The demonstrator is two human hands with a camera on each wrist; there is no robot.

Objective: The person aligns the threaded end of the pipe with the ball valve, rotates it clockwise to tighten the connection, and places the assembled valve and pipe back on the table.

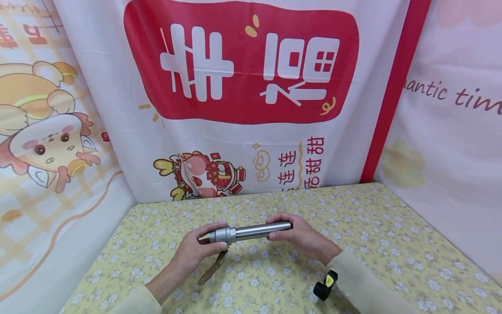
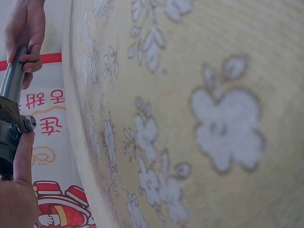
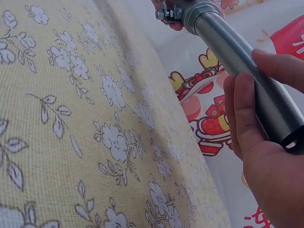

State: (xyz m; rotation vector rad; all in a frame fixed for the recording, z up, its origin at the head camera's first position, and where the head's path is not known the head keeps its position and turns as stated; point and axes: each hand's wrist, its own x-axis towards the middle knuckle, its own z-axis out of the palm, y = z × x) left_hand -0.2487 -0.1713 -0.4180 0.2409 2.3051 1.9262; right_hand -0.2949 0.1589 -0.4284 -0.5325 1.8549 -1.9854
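A metal ball valve (image 1: 224,235) with a smooth steel pipe (image 1: 252,231) joined to its right end is held above the table. My left hand (image 1: 190,255) grips the valve body, thumb in front and fingers behind. The valve's brownish lever handle (image 1: 213,269) hangs down toward me. Near the pipe's free end, my right hand (image 1: 298,235) holds it between thumb and fingers. From the right wrist, the pipe (image 3: 251,71) shows its open end by the palm, and a hex nut (image 3: 199,13) sits where it meets the valve. The left wrist view shows a small bolt (image 2: 30,123) near a left fingertip.
A yellow floral cloth (image 1: 298,279) covers the table. Printed white curtains (image 1: 251,165) hang behind it and on both sides. A black band with a yellow label (image 1: 326,285) is strapped at my right sleeve.
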